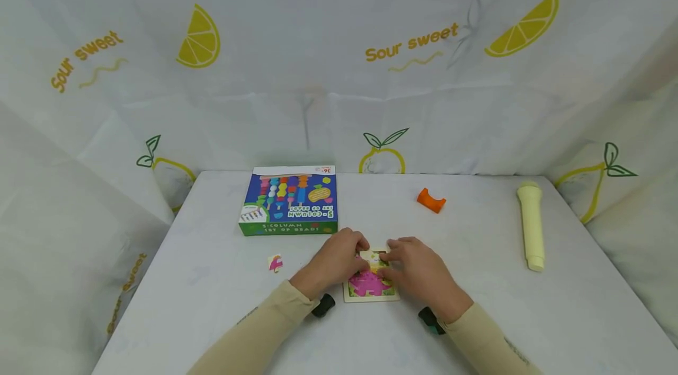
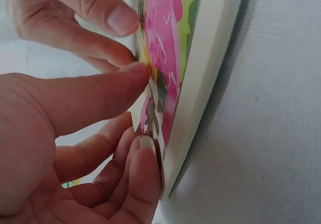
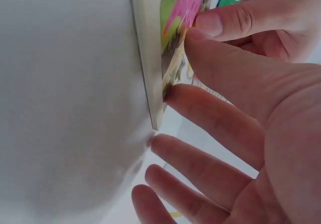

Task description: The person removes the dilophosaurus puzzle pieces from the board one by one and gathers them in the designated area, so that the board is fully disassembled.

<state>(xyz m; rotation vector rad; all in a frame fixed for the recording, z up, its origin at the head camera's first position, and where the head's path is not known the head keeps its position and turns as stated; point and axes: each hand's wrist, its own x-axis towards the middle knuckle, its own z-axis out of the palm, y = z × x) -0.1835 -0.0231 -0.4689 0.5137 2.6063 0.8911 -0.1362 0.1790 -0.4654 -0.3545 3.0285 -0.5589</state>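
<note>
A small picture puzzle with a pink dinosaur in a pale wooden frame lies flat on the white table. My left hand is at its upper left, fingers curled. In the left wrist view, its thumb and index finger pinch a puzzle piece with a pink patch, tilted against the board. My right hand reaches in from the other side. In the right wrist view its thumb and forefinger touch the puzzle's pieces, while its other fingers spread past the frame corner. The two thumbs nearly meet over the picture.
A loose pink puzzle piece lies left of my left hand. Behind it stands a blue and green bead-set box. An orange curved block lies at the back right, and a pale yellow microphone-shaped object lies near the right edge.
</note>
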